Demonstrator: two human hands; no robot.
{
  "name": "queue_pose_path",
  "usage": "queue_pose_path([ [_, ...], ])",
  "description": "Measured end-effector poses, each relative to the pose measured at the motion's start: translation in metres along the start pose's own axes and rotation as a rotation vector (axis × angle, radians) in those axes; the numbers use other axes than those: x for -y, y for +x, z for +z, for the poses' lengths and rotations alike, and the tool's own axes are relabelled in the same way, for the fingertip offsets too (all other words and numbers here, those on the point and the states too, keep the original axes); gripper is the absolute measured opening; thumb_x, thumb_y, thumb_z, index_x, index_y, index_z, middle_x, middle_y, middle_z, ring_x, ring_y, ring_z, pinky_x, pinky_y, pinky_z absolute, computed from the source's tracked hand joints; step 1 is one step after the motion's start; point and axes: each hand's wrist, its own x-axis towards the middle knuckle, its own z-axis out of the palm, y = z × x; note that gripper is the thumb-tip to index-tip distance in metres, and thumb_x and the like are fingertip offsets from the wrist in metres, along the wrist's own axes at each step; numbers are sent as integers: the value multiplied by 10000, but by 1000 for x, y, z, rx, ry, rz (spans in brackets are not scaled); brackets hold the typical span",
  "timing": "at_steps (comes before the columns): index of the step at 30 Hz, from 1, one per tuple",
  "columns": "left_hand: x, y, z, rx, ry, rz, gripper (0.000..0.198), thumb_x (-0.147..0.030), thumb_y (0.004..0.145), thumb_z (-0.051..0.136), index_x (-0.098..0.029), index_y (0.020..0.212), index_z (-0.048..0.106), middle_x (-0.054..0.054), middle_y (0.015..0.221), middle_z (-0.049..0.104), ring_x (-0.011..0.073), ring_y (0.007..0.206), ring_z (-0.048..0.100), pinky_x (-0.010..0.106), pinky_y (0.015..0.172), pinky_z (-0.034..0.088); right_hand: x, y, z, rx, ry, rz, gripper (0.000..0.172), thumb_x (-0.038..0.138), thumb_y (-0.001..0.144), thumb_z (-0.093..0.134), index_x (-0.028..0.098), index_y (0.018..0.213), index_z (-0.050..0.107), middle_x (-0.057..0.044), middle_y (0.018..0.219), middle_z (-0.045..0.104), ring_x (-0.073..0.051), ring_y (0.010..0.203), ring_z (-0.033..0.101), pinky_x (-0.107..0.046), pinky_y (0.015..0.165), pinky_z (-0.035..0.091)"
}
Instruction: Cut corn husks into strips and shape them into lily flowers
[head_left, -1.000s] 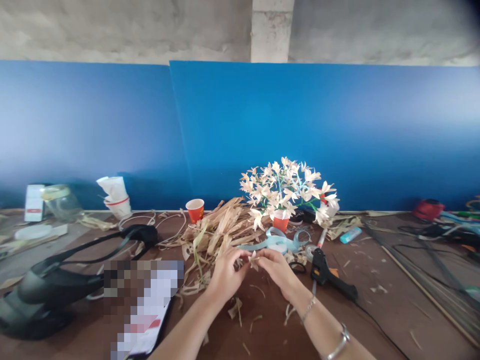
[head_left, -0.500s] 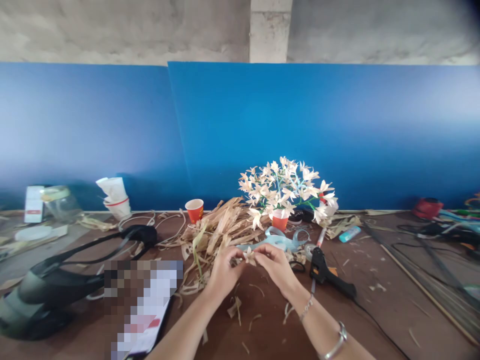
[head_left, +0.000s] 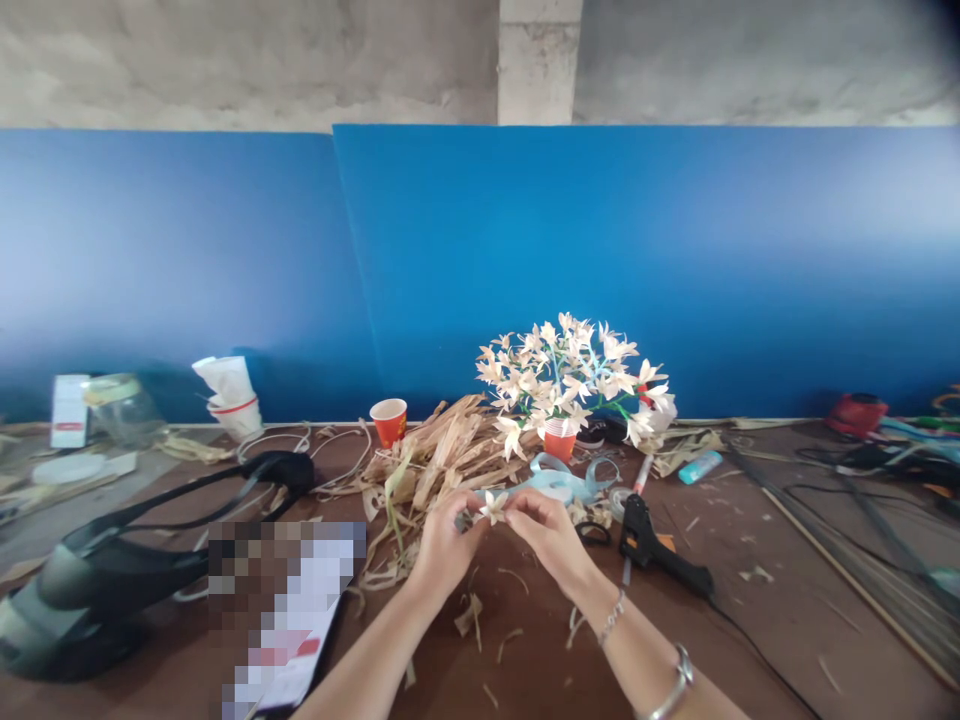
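Note:
My left hand (head_left: 444, 545) and my right hand (head_left: 551, 535) meet over the brown table (head_left: 750, 610), both pinching a small cream husk flower (head_left: 494, 506) between the fingertips. Its petals stand up between the two hands. Behind them lies a pile of dried husks (head_left: 439, 455), and a bouquet of the same cream flowers (head_left: 574, 380) stands in a red cup (head_left: 559, 442). A light blue ribbon (head_left: 559, 482) lies just beyond my right hand.
A black glue gun (head_left: 656, 550) with its cable lies right of my right hand. A dark bag (head_left: 112, 575) sits at the left, a red paper cup (head_left: 390, 420) and white cups (head_left: 232, 395) at the back. Thin sticks (head_left: 862, 560) and tools lie at the right.
Both hands have shifted slightly left and away from me with the flower, and the flower has turned so its petals show more openly between the fingertips.

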Motion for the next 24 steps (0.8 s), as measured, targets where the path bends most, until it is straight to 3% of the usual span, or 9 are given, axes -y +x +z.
queue_pose_path([
  [24, -6, 0, -3, -15, 30, 43, 88, -107, 664, 530, -188, 630, 525, 9, 694, 599, 175, 701, 566, 281, 666, 435, 2, -2, 0, 10, 6, -33, 151, 262, 719, 554, 169, 601, 568, 4, 669, 522, -108, 602, 426, -218, 558, 346],
])
